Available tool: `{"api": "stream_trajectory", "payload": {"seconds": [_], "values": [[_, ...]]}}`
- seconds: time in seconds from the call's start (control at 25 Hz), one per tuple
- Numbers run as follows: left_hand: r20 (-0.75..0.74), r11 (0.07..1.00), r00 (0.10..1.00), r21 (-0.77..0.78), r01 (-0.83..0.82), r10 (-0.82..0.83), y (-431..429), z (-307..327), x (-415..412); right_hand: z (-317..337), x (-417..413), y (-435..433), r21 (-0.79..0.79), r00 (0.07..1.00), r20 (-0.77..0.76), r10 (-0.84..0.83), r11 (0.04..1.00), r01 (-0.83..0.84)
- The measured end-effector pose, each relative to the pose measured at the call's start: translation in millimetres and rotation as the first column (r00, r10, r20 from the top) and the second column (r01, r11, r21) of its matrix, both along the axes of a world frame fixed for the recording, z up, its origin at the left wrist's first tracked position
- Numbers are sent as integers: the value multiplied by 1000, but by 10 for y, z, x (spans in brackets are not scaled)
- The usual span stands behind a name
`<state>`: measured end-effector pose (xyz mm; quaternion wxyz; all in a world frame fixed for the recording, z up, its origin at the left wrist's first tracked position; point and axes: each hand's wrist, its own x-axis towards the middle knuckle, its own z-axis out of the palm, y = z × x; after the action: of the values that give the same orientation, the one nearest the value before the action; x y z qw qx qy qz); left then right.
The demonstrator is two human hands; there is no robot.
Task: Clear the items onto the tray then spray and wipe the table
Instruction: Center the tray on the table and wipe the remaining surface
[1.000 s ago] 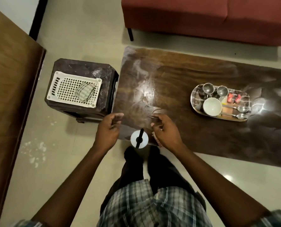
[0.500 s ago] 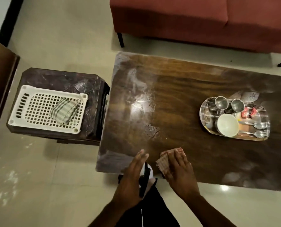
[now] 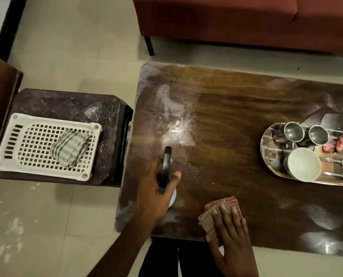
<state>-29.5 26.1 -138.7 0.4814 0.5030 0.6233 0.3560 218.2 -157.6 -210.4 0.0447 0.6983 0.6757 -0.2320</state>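
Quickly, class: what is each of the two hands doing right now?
Left hand: grips the spray bottle.
Right hand: open, pressing flat on the cloth.

**Materials and Finishes**

Long dark-brown wooden table (image 3: 236,116): glossy, wet-speckled at its left end. On its right end, oval polished-metal tray (image 3: 266,154), mirror-bright. At its near edge, reddish checked cloth (image 3: 222,203), matt. Left of it, white perforated plastic basket (image 3: 54,119), smooth.

The flat wooden worktop (image 3: 236,116) is dark brown with wavy lines. The small checked cloth (image 3: 206,218) is red and white. The plastic spray bottle (image 3: 167,156) is black and white. The folded striped cloth (image 3: 69,147) is grey and white.
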Motion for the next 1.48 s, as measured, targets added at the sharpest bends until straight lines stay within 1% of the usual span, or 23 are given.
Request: {"api": "stream_trajectory", "payload": {"seconds": [0.04, 0.2, 0.36, 0.48, 0.6, 0.68, 0.76, 0.84, 0.88, 0.92, 1.0, 1.04, 1.08, 1.12, 1.16, 1.2, 1.24, 1.28, 1.32, 1.36, 1.4, 1.44, 1.48], "values": [[-25, 1000, 1000, 4, 4, -4, 213, 25, -30, -60, 58, 1, 23, 996, 53, 70, 997, -71], [43, 999, 999, -33, 15, -14, 838, 38, -32, -207, 345, 185, 126, 951, 174, 255, 952, -279], [83, 986, 997, -165, 9, 5, 1129, -37, 103, -168, 417, 982, 119, 950, 104, 295, 944, -306], [75, 984, 997, -180, 14, -1, 1139, -60, 130, -130, 402, 2012, 135, 977, 56, 207, 968, -213], [102, 977, 994, -212, -19, 41, 1099, -70, 93, -171, 270, 3201, 162, 998, -1, -58, 985, 58], [147, 969, 987, -244, -29, 66, 1122, -76, 48, -214, 65, 3998, 173, 966, -64, -252, 950, 260], [172, 961, 982, -277, -25, 75, 1170, -96, 15, -249, -269, 4518, 168, 952, -56, -302, 937, 307], [177, 954, 980, -299, -31, 87, 1223, -97, -13, -264, -655, 4606, 178, 993, -12, -120, 977, 120], [178, 951, 978, -304, -50, 108, 1239, -88, -32, -276, -794, 4518, 185, 997, -8, 75, 980, -72], [175, 949, 977, -309, -66, 125, 1252, -75, -64, -288, -860, 4368, 195, 946, -4, 325, 928, -318], [149, 943, 981, -324, -73, 127, 1277, -53, -148, -271, -664, 4176, 200, 661, 21, 750, 645, -738], [141, 938, 982, -340, -68, 123, 1285, -46, -192, -248, -461, 4216, 188, 535, 39, 844, 520, -833], [141, 933, 983, -354, -61, 118, 1296, -43, -233, -232, -250, 4312, 165, 500, 72, 863, 485, -859], [141, 931, 984, -362, -52, 110, 1306, -43, -269, -230, -67, 4427, 134, 567, 110, 816, 553, -822], [134, 930, 986, -365, -41, 96, 1318, -43, -294, -232, 75, 4558, 121, 708, 142, 692, 698, -706], [127, 929, 988, -369, -35, 87, 1330, -40, -307, -220, 151, 4699, 145, 859, 151, 489, 849, -508], [132, 927, 987, -372, -38, 93, 1347, -44, -330, -208, 108, 4835, 188, 963, 129, 236, 948, -257], [150, 926, 983, -376, -44, 107, 1363, -52, -355, -201, -69, 4950, 219, 996, 82, -21, 976, 3], [168, 925, 978, -378, -50, 121, 1376, -59, -376, -188, -359, 5026, 229, 976, 56, -212, 954, 194], [179, 925, 975, -377, -58, 134, 1392, -61, -391, -176, -696, 5055, 223, 956, 49, -288, 936, 271], [190, 926, 971, -372, -67, 146, 1409, -54, -400, -168, -1009, 5045, 211, 966, 48, -254, 948, 239], [202, 927, 966, -365, -80, 163, 1425, -36, -404, -171, -1261, 4984, 200, 994, 42, -104, 975, 93], [209, 930, 962, -356, -95, 178, 1447, -19, -410, -194, -1432, 4887, 196, 989, 41, 141, 970, -147]]}}
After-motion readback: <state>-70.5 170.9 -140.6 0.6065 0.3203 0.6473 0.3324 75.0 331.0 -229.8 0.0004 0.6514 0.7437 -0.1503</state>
